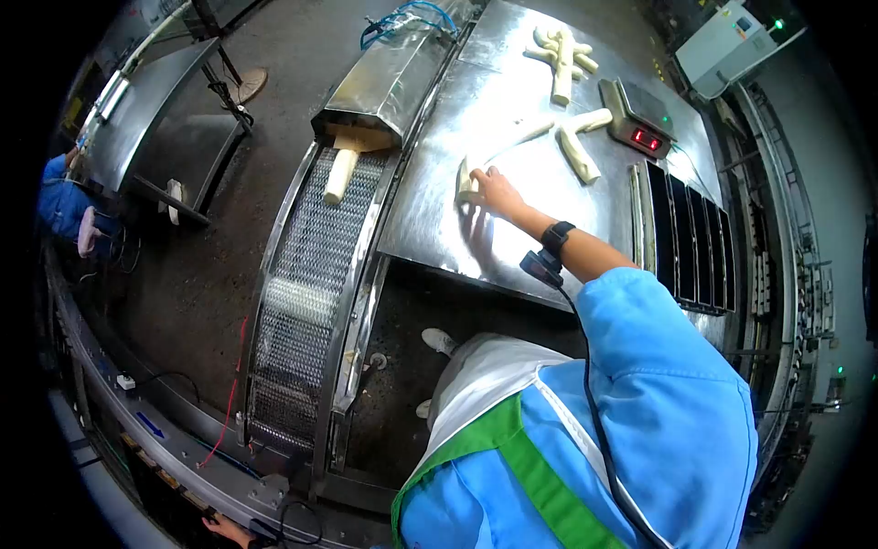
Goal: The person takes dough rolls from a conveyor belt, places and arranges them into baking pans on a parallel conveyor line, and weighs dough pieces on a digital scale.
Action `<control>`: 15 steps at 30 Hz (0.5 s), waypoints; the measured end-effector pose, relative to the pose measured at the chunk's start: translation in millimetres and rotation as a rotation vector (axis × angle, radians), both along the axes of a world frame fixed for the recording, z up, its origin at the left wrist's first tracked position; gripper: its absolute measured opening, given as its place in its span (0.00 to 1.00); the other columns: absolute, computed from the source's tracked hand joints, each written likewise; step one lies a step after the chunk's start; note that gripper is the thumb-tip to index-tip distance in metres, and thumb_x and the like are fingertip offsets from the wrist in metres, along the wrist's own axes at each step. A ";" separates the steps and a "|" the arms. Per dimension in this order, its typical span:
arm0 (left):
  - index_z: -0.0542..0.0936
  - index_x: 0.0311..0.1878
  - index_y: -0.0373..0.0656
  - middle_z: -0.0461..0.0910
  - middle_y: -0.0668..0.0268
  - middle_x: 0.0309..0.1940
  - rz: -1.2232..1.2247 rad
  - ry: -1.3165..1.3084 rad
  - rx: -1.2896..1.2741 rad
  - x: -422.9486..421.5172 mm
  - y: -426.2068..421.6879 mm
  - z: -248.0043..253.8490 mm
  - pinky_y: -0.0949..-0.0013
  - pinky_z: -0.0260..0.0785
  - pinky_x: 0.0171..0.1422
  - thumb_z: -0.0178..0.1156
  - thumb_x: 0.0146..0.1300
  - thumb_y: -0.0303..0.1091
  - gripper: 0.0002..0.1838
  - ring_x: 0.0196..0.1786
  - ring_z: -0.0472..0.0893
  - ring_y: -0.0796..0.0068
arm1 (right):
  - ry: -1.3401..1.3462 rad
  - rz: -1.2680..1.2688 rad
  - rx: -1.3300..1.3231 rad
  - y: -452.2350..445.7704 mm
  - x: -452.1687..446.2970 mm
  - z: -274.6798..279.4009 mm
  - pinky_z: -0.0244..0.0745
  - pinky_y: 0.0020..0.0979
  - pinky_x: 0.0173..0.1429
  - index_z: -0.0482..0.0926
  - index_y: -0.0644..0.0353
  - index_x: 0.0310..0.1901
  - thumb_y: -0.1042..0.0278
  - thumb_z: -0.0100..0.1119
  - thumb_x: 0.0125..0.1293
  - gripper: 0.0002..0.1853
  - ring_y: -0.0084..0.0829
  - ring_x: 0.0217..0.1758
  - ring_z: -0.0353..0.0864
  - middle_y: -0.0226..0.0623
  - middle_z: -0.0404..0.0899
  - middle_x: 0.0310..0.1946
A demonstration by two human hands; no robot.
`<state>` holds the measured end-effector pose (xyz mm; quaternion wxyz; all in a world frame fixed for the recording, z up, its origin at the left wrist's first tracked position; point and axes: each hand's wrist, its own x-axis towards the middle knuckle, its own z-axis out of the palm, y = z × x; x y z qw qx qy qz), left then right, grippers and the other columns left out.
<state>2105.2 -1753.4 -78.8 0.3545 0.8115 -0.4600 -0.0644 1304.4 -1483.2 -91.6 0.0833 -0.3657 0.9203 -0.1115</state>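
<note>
My right hand (499, 192) reaches over the steel table (430, 220), its fingers closed around a short, pale, dough-like log (465, 180). A thinner pale log (529, 129) lies just beyond it. Farther right, two more pale logs meet at an angle, one of them a thick log (578, 156). At the lower left edge of the view, my left hand (227, 529) is partly visible, fingers apart and holding nothing, down beside the conveyor frame. Another pale log (341, 177) lies on the mesh conveyor belt (306, 247), at the mouth of a metal hood (389, 82).
Several pale logs (562, 69) are piled at the table's far end. A scale (637, 117) with a red display stands on the right, near a black slotted rack (686, 233). At the far left a person in blue (59, 197) is partly in view beside a steel stand (151, 114).
</note>
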 end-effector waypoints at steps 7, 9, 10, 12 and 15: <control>0.58 0.54 0.38 0.58 0.53 0.53 -0.113 -0.232 0.058 -7.1 2.0 -30.7 0.63 0.57 0.54 0.49 0.56 0.35 0.24 0.52 0.64 0.58 | 0.150 0.045 0.141 -38.0 -30.7 -15.1 0.63 0.49 0.45 0.68 0.48 0.46 0.49 0.56 0.46 0.25 0.47 0.52 0.59 0.43 0.58 0.50; 0.59 0.54 0.37 0.59 0.53 0.52 -0.103 -0.341 0.068 -33.6 16.0 -23.2 0.63 0.57 0.54 0.49 0.56 0.35 0.23 0.51 0.64 0.59 | 0.232 0.060 0.025 -26.2 -32.4 -27.5 0.65 0.46 0.44 0.69 0.53 0.42 0.53 0.59 0.43 0.23 0.49 0.48 0.62 0.44 0.59 0.48; 0.59 0.53 0.37 0.60 0.53 0.52 -0.096 -0.384 0.071 -37.0 19.9 -24.1 0.63 0.57 0.54 0.49 0.56 0.35 0.23 0.51 0.64 0.59 | 0.139 -0.011 -0.053 -16.2 -34.1 -29.0 0.66 0.43 0.43 0.70 0.56 0.39 0.58 0.58 0.43 0.20 0.47 0.44 0.64 0.45 0.61 0.44; 0.60 0.53 0.37 0.61 0.53 0.51 -0.089 -0.445 0.075 -43.3 28.6 -26.5 0.63 0.57 0.54 0.48 0.56 0.35 0.22 0.51 0.64 0.59 | 0.102 -0.074 -0.187 15.1 -24.8 -18.9 0.67 0.38 0.40 0.69 0.61 0.33 0.66 0.56 0.42 0.15 0.44 0.36 0.67 0.47 0.63 0.36; 0.61 0.52 0.37 0.62 0.53 0.50 -0.082 -0.522 0.081 -59.3 40.2 -26.2 0.63 0.57 0.54 0.48 0.56 0.34 0.21 0.51 0.65 0.59 | 0.034 -0.031 0.354 54.4 -22.1 31.4 0.68 0.40 0.40 0.73 0.60 0.34 0.61 0.56 0.42 0.16 0.44 0.35 0.72 0.44 0.64 0.39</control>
